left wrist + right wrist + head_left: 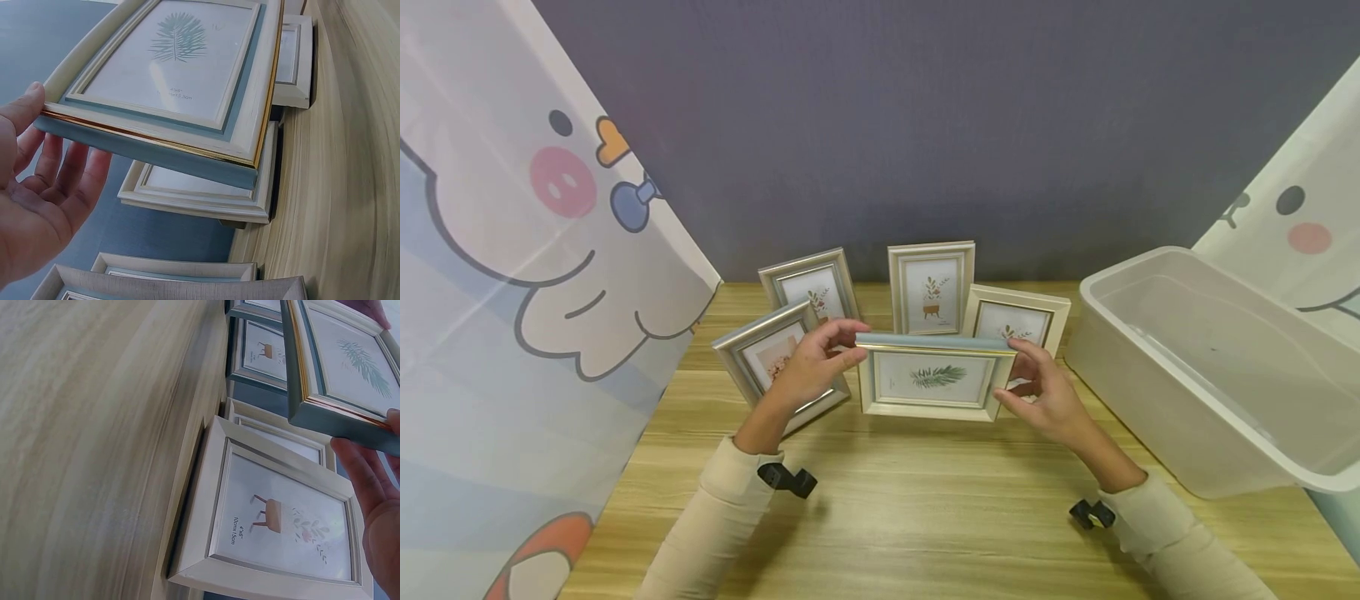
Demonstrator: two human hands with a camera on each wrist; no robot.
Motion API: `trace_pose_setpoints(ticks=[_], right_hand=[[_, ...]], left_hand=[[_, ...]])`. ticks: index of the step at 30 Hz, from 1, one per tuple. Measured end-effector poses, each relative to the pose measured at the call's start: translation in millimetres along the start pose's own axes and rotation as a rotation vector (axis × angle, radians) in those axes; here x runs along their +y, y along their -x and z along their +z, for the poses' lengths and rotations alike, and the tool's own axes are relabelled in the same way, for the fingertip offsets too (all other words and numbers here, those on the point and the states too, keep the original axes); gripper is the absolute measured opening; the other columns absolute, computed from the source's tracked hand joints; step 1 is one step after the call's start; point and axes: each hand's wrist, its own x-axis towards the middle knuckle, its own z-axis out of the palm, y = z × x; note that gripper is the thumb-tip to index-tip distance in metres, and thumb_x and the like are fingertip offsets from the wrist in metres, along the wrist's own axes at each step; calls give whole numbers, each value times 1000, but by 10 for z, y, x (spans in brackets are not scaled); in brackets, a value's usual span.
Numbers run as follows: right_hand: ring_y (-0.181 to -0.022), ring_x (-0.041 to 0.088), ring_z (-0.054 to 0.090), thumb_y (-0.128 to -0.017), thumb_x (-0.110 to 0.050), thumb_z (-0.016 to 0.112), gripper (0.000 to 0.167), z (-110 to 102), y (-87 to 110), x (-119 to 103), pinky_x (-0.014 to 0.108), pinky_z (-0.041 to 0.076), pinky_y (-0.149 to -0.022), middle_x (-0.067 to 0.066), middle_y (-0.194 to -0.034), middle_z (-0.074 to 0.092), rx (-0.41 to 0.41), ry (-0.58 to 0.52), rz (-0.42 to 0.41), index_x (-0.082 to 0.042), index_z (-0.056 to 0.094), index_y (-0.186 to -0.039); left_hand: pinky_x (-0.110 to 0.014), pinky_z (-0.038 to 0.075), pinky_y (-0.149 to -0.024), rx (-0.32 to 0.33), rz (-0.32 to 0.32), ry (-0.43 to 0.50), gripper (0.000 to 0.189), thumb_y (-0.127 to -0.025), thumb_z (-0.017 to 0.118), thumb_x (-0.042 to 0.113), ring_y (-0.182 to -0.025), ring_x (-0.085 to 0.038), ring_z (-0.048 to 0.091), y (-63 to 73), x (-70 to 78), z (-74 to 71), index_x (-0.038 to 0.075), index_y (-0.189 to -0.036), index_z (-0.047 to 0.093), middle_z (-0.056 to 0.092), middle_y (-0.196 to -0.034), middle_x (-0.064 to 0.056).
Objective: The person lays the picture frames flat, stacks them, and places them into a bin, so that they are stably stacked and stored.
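Between my two hands a picture frame [936, 379] with a green leaf print is held sideways, its blue-and-gold edge on top. My left hand [816, 362] pinches its left end, thumb on the front and fingers behind, as the left wrist view shows. At the right end my right hand [1045, 387] grips it the same way. In the right wrist view the leaf-print frame [350, 359] is above the wooden table. Right behind it stands a cream frame [1018, 312] with a plant print, its lower part hidden.
Three more frames stand at the back: a cream one [931, 287], a silver-gold one [808, 283] and a silver one [752, 354] by my left hand. A white plastic bin [1157, 400] is on the right of the wooden table [880, 517]. A grey wall [895, 125] rises behind.
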Motion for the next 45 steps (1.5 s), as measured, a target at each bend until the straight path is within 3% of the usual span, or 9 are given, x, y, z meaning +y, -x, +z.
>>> trace_pose_setpoints(ticks=[8, 12, 15, 20, 27, 29, 35, 40, 45], right_hand=[[-87, -6, 62, -63, 31, 75, 90, -26, 31, -39, 17, 58, -61, 11, -97, 60, -29, -30, 75, 10, 36, -141], [-85, -3, 64, -68, 29, 74, 88, -49, 38, -53, 20, 59, -59, 0, -101, 60, -62, -78, 128, 8, 36, -144], [-81, 0, 64, -73, 27, 72, 85, -71, 36, -65, 22, 58, -56, -1, -98, 59, -102, -152, 188, 9, 34, -146], [-79, 5, 68, -82, 22, 68, 78, -96, 46, -46, 27, 57, -53, 3, -97, 61, -163, -247, 297, 7, 30, -148], [-79, 12, 73, -92, 13, 63, 68, -55, 93, 16, 48, 60, -54, 10, -106, 56, -199, -327, 445, 6, 28, -149], [-78, 14, 74, -94, 10, 63, 66, -39, 109, 17, 53, 60, -54, 12, -106, 58, -210, -352, 509, 5, 28, -149], [-72, 16, 71, -98, -1, 63, 61, 4, 126, -12, 57, 59, -56, 20, -104, 56, -226, -326, 679, 1, 30, -150], [-73, 14, 69, -98, -6, 65, 55, 17, 135, -25, 51, 61, -58, 23, -105, 57, -233, -248, 749, -1, 40, -147], [-73, 15, 67, -97, -11, 67, 50, 18, 172, -19, 45, 62, -59, 25, -105, 59, -246, -196, 781, -2, 47, -143]], left_hand=[[-31, 59, -79, 3, -5, -10, 29, -99, 67, 10, -94, -17, 64, 17, -16, 12, 6, -128, 64, 65, -110, -13], [-30, 61, -76, 3, -10, 18, 25, -99, 66, 10, -86, -16, 65, 24, -23, 24, 3, -123, 65, 64, -105, -12], [-32, 62, -75, -2, -26, 44, 23, -100, 65, 10, -83, -16, 64, 30, -43, 36, 1, -121, 65, 63, -103, -12], [-35, 63, -75, -4, -94, 59, 22, -101, 65, 16, -85, -18, 64, 40, -105, 66, 5, -121, 66, 64, -104, -12], [-57, 61, -81, -4, -242, 52, 22, -101, 65, 20, -88, -19, 65, 48, -190, 128, 9, -120, 67, 64, -109, -10], [-54, 62, -79, -7, -272, 28, 22, -101, 65, 22, -88, -19, 66, 53, -227, 148, 11, -120, 68, 64, -109, -10], [-51, 63, -79, -11, -355, 5, 21, -101, 65, 23, -93, -19, 67, 74, -329, 211, 13, -119, 67, 65, -114, -11], [-45, 63, -78, -60, -387, 42, 26, -104, 60, 18, -93, -22, 66, 79, -437, 258, 4, -125, 62, 60, -124, -19], [-40, 63, -74, -103, -398, 20, 28, -105, 58, 18, -90, -22, 66, 102, -537, 300, 1, -128, 59, 61, -117, -18]])
